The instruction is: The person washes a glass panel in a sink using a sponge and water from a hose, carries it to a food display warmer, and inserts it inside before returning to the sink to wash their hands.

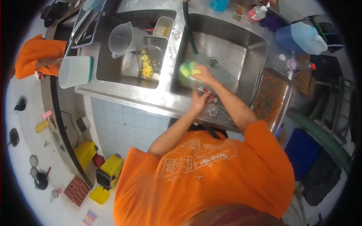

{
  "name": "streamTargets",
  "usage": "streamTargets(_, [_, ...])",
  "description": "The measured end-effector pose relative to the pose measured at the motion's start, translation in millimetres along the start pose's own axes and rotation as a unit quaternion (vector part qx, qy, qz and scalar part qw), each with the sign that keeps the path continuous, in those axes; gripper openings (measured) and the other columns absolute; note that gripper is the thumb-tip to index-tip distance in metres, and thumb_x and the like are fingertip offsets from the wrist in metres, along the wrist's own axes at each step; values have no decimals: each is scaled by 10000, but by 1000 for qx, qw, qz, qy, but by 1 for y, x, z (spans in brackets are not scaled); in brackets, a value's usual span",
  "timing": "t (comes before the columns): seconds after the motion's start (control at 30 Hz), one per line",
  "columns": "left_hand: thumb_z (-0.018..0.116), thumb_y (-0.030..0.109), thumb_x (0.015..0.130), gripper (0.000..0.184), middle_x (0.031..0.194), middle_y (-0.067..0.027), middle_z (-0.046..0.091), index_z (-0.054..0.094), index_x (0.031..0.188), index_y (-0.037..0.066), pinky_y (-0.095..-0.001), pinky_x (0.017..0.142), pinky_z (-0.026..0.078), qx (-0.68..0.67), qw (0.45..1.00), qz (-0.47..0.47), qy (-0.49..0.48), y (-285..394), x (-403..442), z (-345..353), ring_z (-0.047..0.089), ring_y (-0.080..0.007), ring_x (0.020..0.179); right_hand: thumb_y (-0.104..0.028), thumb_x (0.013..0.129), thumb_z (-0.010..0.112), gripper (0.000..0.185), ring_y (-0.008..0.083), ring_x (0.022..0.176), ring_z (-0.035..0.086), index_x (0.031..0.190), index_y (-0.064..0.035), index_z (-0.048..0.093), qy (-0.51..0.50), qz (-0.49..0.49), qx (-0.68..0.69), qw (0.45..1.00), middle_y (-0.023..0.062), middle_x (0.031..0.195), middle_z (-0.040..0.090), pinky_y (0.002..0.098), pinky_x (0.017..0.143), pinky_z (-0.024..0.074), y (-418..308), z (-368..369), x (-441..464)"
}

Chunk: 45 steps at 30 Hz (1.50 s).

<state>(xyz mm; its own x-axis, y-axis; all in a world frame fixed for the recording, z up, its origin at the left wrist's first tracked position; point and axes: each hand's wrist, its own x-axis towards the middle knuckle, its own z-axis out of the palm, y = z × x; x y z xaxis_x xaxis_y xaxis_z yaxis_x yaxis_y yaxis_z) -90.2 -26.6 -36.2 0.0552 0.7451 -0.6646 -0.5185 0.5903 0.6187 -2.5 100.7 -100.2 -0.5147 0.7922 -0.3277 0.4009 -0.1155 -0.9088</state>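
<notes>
Over the right sink basin [226, 35], my right hand [206, 75] is closed on a green and yellow sponge [186, 70], slightly blurred. Just below it, near the basin's front edge, my left hand [197, 101] grips a thing with a red and white handle-like part [207, 93]. What kind of thing it is, I cannot tell, as my hands and the sponge hide much of it. A dark hose [189, 32] hangs into the basin beyond my hands, left of the drain [214, 62].
The left basin [109, 73] holds a clear plastic jug [121, 38] and a metal container with yellow food scraps [146, 66]. A brown-stained metal tray [269, 96] lies at the right. Behind it stands a jug of blue liquid [299, 38]. A person in orange [39, 56] is at far left.
</notes>
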Motion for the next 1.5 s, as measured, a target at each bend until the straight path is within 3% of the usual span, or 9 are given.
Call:
streamTargets(0.2, [606,-25,883,748,1119,-187,581,173,1487,51,-382,786,575,-96,991,-22,86,-27,-14,-5,662,-320,921,-39,735,637,427,297,1031,625,1146,-141,692,40,-94,98,990,139,1150,659,350,947,464,22,21,14])
streamTargets(0.33, [568,2,917,612,1080,-195,614,265,1448,5,-319,753,584,-106,985,-24,136,-30,2,1,686,-310,909,-35,758,638,420,357,1038,614,1143,-190,702,106,-149,-92,979,147,1142,664,384,975,470,22,51,22])
streamTargets(0.6, [579,116,896,587,1178,-141,535,301,1409,57,-371,801,510,-152,969,19,193,-39,61,38,614,-259,981,-67,778,640,339,251,970,650,1098,-136,730,154,-13,155,976,137,1054,693,312,864,492,29,7,56])
streamTargets(0.7, [598,133,884,646,1195,-135,497,244,1423,90,-376,796,497,-225,944,19,239,-43,88,52,577,-252,1012,-99,789,656,317,222,912,657,1098,-92,723,35,35,147,988,129,1034,703,309,826,500,31,9,48])
streamTargets(0.93, [679,46,823,703,1232,-200,463,244,1374,88,-411,874,525,-70,893,80,437,-111,154,47,517,-315,1139,-156,799,693,278,259,886,661,1073,-150,738,166,112,81,976,108,1010,704,332,803,514,50,-31,54])
streamTargets(1.07, [713,91,839,600,1191,-203,491,308,1280,66,-405,811,563,-6,871,19,492,-128,167,28,572,-311,1087,-262,801,718,273,324,1059,581,1070,-221,748,55,-230,-234,943,94,1269,600,406,933,463,85,-10,53])
streamTargets(1.17, [732,159,857,494,1103,-186,538,349,1152,58,-391,727,584,-170,859,-50,479,-89,152,42,637,-283,928,-298,853,657,344,344,1203,482,1165,-155,676,60,-158,-207,963,118,1326,543,457,985,423,142,-19,104])
streamTargets(1.27, [726,195,873,437,1027,-173,567,346,1044,65,-366,649,587,-31,832,-59,551,-94,163,37,659,-257,776,-253,899,594,352,334,1204,489,1213,-93,597,243,-98,-348,900,149,1242,576,456,1015,409,205,-45,199])
streamTargets(1.5, [672,259,918,422,1022,-192,579,359,1086,31,-392,633,565,-116,851,-43,511,-93,159,30,653,-270,731,-292,915,574,348,324,1234,476,1242,-177,600,157,18,-346,925,125,1293,546,440,1074,365,137,-18,151])
